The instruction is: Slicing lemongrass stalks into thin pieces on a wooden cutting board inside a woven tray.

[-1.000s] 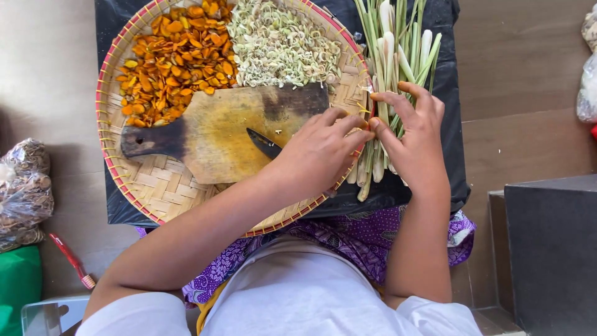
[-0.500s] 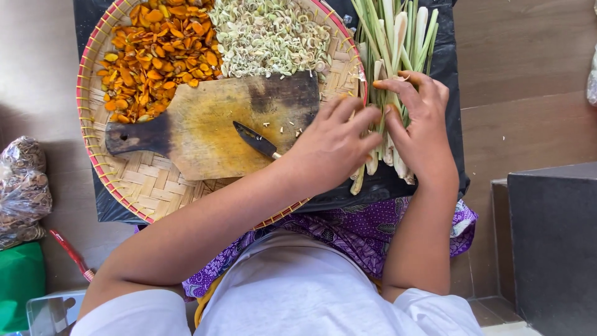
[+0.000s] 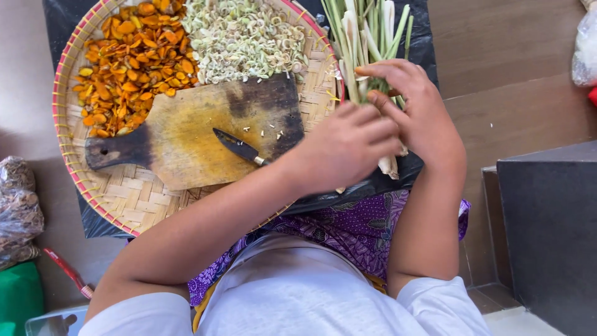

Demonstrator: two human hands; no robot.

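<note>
A bundle of pale green lemongrass stalks (image 3: 364, 31) lies on black plastic sheet (image 3: 416, 37) right of a round woven tray (image 3: 124, 199). My left hand (image 3: 345, 146) reaches across and closes around the stalks' lower ends. My right hand (image 3: 420, 115) grips the same stalks from the right, fingers curled over them. On the tray a stained wooden cutting board (image 3: 186, 137) carries a small dark knife (image 3: 236, 146), whose handle is hidden under my left wrist.
The tray also holds a heap of orange turmeric slices (image 3: 134, 62) and a heap of chopped lemongrass rings (image 3: 245, 37). A dark box (image 3: 550, 230) stands at the right, a plastic bag (image 3: 18, 211) at the left, and a green object (image 3: 18, 298) at lower left.
My hands went from lying flat on the stalks to closing around them as a bundle. The knife still rests on the board.
</note>
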